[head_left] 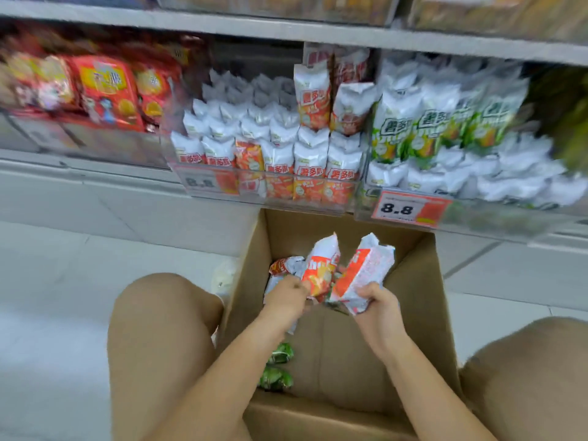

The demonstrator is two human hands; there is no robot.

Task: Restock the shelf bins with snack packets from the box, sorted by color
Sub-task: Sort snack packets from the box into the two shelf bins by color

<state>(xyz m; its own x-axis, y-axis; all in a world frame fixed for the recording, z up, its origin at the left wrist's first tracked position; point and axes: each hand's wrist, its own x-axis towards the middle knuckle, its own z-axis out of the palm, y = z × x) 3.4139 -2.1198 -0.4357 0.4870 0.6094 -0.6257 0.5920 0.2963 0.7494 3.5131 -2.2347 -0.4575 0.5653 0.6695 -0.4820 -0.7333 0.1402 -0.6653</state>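
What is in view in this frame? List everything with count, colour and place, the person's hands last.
cardboard box: one, brown, open on the floor below the shelf
orange packets: several, orange and white, held over the box
green packets: at least two, green, low in the box by its left wall
orange bin: one, clear, centre shelf, full of orange and white packets
green bin: one, clear, to its right, holding green and white packets
red snack bags: several, red, shelf left, blurred
price tags: two, orange, reading 8.8, on the bin fronts
floor: pale tiles
left hand: grips orange packets
right hand: grips one orange packet
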